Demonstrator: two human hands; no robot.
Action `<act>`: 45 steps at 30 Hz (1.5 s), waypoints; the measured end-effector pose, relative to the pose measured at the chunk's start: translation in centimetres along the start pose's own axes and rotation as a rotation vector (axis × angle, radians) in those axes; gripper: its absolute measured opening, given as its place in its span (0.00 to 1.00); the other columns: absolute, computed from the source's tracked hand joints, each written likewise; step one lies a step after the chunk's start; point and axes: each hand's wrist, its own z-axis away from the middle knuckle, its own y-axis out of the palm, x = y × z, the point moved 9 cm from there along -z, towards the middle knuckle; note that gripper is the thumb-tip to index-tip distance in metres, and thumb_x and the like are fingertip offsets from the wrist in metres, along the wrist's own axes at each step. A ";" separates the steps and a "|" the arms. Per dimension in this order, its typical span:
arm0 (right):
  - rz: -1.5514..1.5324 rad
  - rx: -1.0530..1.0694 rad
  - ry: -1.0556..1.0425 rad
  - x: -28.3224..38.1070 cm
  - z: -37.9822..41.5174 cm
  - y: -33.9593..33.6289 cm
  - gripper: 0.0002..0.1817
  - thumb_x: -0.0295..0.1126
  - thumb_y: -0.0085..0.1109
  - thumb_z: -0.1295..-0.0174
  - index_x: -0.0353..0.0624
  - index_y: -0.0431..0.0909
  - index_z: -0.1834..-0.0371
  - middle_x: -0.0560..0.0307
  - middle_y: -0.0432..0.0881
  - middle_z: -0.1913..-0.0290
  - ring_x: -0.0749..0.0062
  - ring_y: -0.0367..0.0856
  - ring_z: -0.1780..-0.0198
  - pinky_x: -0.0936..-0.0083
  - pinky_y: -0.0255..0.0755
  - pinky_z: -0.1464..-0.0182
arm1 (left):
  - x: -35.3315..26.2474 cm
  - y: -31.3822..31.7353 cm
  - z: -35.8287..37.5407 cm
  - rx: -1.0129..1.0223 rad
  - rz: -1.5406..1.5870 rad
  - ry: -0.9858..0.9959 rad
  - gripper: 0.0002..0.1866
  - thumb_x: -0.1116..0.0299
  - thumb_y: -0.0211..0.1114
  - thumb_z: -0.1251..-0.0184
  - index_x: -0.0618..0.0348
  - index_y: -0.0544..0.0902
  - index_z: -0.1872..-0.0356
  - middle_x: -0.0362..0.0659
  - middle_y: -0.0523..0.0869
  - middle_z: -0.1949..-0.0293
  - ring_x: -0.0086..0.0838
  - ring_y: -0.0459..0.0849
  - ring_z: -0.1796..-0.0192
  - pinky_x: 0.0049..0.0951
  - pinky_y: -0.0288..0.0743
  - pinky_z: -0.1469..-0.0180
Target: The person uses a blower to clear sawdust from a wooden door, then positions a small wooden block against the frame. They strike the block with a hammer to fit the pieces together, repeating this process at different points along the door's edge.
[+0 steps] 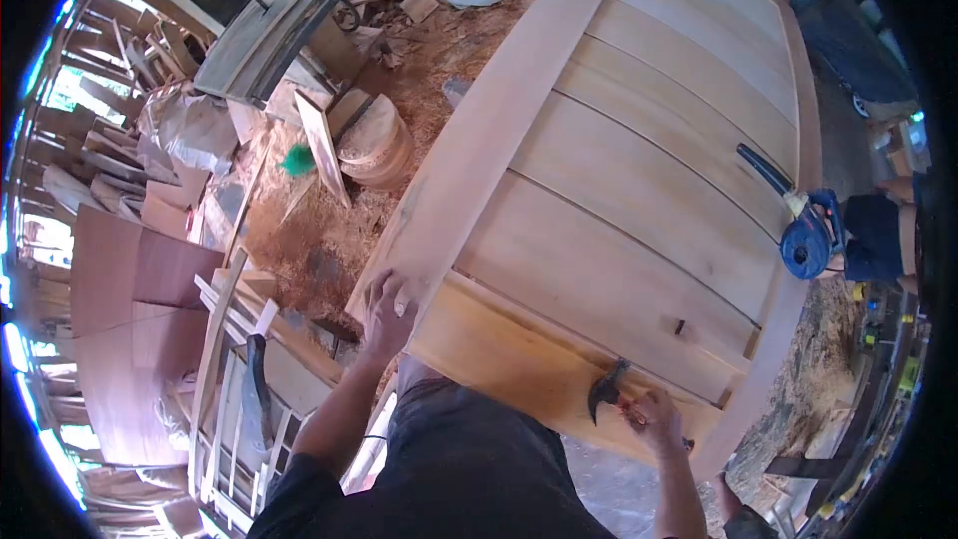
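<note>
A large wooden panel (619, 175) with wide frame boards and several planks lies in front of me. My left hand (387, 317) rests on its near left corner, fingers spread over the frame board. My right hand (656, 423) is closed around the reddish handle of a claw hammer (606, 391). The dark hammer head lies over the near frame board. A small dark piece (680, 326) sits on the planks beyond my right hand.
A blue blower (806, 240) with a black nozzle lies at the panel's right edge, beside a person in dark shorts (878, 237). Sawdust covers the floor at left, around a round wood block (377, 145) and a machine table (284, 25). Slatted wooden frames (235, 409) stand left of me.
</note>
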 end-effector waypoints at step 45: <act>0.235 -0.692 1.049 19.9 -6.4 12.0 0.18 0.38 0.66 0.40 0.44 0.76 0.50 0.45 0.78 0.52 0.46 0.75 0.47 0.53 0.71 0.44 | 24.6 -0.7 -23.1 1.021 1.276 -0.979 0.16 0.59 0.64 0.27 0.53 0.75 0.46 0.40 0.82 0.57 0.35 0.81 0.48 0.40 0.75 0.39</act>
